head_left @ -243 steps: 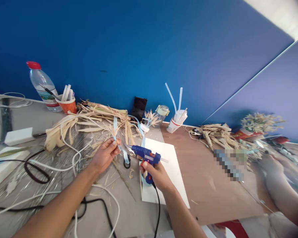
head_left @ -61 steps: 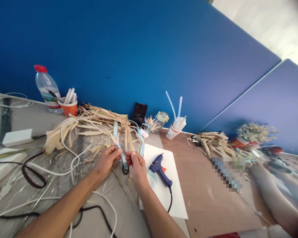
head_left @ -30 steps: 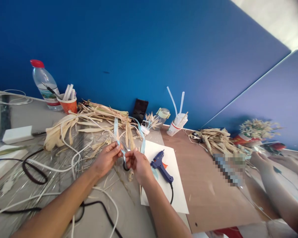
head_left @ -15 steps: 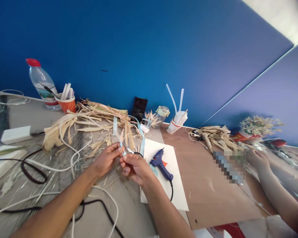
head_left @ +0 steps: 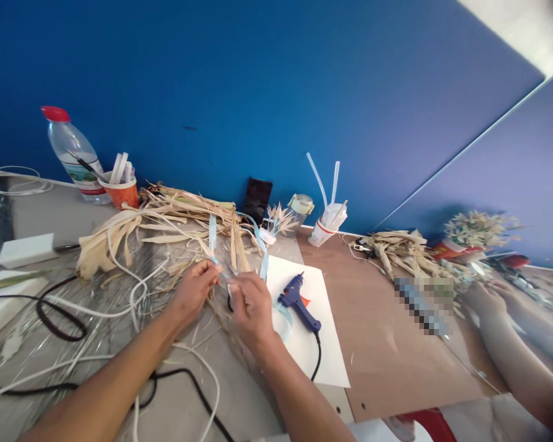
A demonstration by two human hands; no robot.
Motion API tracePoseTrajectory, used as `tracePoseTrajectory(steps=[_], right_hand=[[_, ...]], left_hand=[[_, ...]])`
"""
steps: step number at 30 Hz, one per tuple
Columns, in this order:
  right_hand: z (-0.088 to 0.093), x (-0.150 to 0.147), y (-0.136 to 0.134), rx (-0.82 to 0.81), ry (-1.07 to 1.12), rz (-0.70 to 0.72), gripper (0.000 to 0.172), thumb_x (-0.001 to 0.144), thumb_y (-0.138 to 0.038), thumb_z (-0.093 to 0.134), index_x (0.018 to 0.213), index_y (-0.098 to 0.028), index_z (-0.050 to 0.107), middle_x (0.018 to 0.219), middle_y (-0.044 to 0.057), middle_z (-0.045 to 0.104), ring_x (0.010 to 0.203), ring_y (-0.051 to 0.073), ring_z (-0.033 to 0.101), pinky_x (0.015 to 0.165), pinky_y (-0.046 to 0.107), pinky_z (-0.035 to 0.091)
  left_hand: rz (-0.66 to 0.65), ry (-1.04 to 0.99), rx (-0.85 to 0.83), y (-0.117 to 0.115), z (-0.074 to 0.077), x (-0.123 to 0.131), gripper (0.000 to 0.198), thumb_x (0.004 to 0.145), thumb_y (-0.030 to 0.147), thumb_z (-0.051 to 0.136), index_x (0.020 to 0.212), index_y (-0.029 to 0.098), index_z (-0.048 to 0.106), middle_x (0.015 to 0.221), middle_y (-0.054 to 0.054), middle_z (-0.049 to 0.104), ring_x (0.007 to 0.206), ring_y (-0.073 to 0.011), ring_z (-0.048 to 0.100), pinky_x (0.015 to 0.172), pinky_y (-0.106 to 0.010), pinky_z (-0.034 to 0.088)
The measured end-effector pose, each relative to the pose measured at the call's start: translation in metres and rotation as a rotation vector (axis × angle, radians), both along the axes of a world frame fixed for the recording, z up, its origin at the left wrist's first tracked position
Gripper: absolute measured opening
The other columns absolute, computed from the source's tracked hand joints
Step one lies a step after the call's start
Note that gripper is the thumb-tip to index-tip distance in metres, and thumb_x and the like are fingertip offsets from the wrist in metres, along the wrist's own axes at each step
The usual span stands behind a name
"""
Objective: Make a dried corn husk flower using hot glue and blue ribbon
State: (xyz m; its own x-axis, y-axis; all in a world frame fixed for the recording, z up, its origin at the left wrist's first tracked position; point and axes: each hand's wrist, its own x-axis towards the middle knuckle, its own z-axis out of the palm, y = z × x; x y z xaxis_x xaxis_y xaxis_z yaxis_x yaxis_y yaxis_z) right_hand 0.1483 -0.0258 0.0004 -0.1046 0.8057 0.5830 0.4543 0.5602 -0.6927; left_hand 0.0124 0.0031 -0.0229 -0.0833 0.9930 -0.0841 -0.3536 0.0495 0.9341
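My left hand (head_left: 195, 283) is closed in a pinch on the base of a small piece of pale corn husk, around which light blue tape is wrapped. My right hand (head_left: 253, 302), its fingers curled, grips the light blue tape (head_left: 224, 271) a short way to the right; the detail there is blurred. The hands are slightly apart above the table. Just right of my right hand, a blue glue gun (head_left: 299, 304) lies on a white sheet (head_left: 334, 344). Behind my hands a heap of dried corn husks (head_left: 184, 209) spreads out.
White cables (head_left: 138, 294) and black cables cross the left side. A red-capped bottle (head_left: 74, 156) and an orange cup (head_left: 122, 193) stand at the back left. A phone (head_left: 258, 199), a jar (head_left: 299, 210) and a white cup (head_left: 325, 227) are near the wall. Another person's hands (head_left: 483, 301) work at right.
My right hand has pulled away to the right from my left hand, and its fingers have turned over. My left hand keeps its pinch and has shifted slightly left.
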Motion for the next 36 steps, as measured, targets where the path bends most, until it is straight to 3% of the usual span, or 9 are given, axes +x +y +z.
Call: tracePoseTrajectory(steps=[5, 8, 12, 18, 22, 25, 28, 31, 36], right_hand=[[0.004, 0.012, 0.017, -0.818, 0.855, 0.060, 0.040, 0.091, -0.043, 0.040, 0.074, -0.015, 0.063, 0.062, 0.001, 0.055, 0.050, 0.011, 0.045, 0.053, 0.026, 0.039], [0.005, 0.013, 0.020, -1.293, 1.009, 0.356, 0.037, 0.090, -0.038, 0.044, 0.071, -0.012, 0.062, 0.060, 0.001, 0.054, 0.045, 0.009, 0.041, 0.048, 0.023, 0.036], [0.006, 0.010, 0.014, -1.512, 1.050, 0.677, 0.030, 0.090, -0.031, 0.047, 0.074, -0.010, 0.062, 0.062, 0.001, 0.055, 0.044, 0.005, 0.034, 0.047, 0.020, 0.033], [0.003, 0.006, 0.010, -1.402, 0.975, 0.729, 0.019, 0.075, -0.030, 0.066, 0.068, -0.013, 0.058, 0.055, -0.005, 0.049, 0.040, 0.002, 0.023, 0.043, 0.018, 0.024], [-0.001, 0.001, 0.009, -1.117, 0.502, 0.348, 0.022, 0.071, -0.031, 0.063, 0.059, -0.017, 0.052, 0.049, -0.005, 0.047, 0.041, 0.006, 0.032, 0.044, 0.021, 0.026], [-0.001, -0.002, 0.004, -0.687, -0.007, 0.016, 0.018, 0.075, -0.022, 0.057, 0.058, -0.018, 0.051, 0.057, -0.001, 0.051, 0.053, 0.011, 0.045, 0.053, 0.024, 0.034], [0.001, -0.003, -0.002, -0.357, -0.317, -0.089, 0.005, 0.076, -0.016, 0.054, 0.075, -0.017, 0.059, 0.080, 0.006, 0.059, 0.069, 0.017, 0.053, 0.063, 0.028, 0.038], [0.005, 0.001, -0.002, -0.447, -0.199, 0.032, 0.022, 0.072, -0.024, 0.063, 0.093, -0.016, 0.060, 0.085, 0.005, 0.059, 0.065, 0.016, 0.052, 0.061, 0.029, 0.039], [0.008, 0.015, 0.013, -0.882, 0.666, 0.167, 0.028, 0.080, -0.041, 0.055, 0.087, -0.015, 0.062, 0.064, -0.001, 0.056, 0.050, 0.009, 0.047, 0.051, 0.023, 0.037]], left_hand=[[-0.135, -0.190, 0.017, -0.004, 0.008, 0.000, 0.022, 0.067, 0.032, 0.076, 0.064, 0.017, 0.059, 0.058, 0.003, 0.051, 0.057, -0.0098, 0.045, 0.059, -0.023, 0.039], [-0.221, -0.230, 0.015, -0.007, 0.012, 0.000, 0.025, 0.067, 0.033, 0.077, 0.065, 0.016, 0.059, 0.059, 0.003, 0.052, 0.055, -0.0094, 0.047, 0.057, -0.023, 0.041], [-0.325, -0.241, -0.049, -0.011, 0.016, -0.001, 0.026, 0.070, 0.036, 0.074, 0.068, 0.017, 0.057, 0.056, 0.003, 0.053, 0.048, -0.0095, 0.047, 0.050, -0.023, 0.039], [-0.267, -0.145, -0.033, -0.010, 0.011, -0.001, 0.029, 0.070, 0.039, 0.073, 0.068, 0.017, 0.055, 0.057, 0.004, 0.051, 0.049, -0.0093, 0.046, 0.051, -0.023, 0.039], [-0.233, 0.042, 0.029, -0.006, 0.003, -0.001, 0.026, 0.073, 0.038, 0.069, 0.066, 0.017, 0.055, 0.056, 0.005, 0.046, 0.051, -0.0090, 0.041, 0.050, -0.022, 0.034], [-0.163, 0.195, 0.103, -0.003, 0.000, 0.000, 0.026, 0.073, 0.036, 0.068, 0.063, 0.016, 0.055, 0.058, 0.005, 0.046, 0.055, -0.0098, 0.041, 0.054, -0.023, 0.034], [-0.094, 0.269, 0.115, -0.001, -0.003, 0.000, 0.025, 0.073, 0.036, 0.067, 0.062, 0.016, 0.055, 0.059, 0.005, 0.046, 0.056, -0.0103, 0.041, 0.054, -0.023, 0.033], [-0.092, 0.192, 0.043, 0.000, -0.005, -0.002, 0.025, 0.073, 0.038, 0.067, 0.066, 0.016, 0.057, 0.058, 0.005, 0.048, 0.054, -0.0102, 0.041, 0.051, -0.023, 0.032], [-0.171, -0.105, 0.000, -0.001, 0.000, -0.003, 0.023, 0.068, 0.032, 0.075, 0.068, 0.015, 0.060, 0.060, 0.004, 0.052, 0.056, -0.0078, 0.045, 0.057, -0.020, 0.038]])
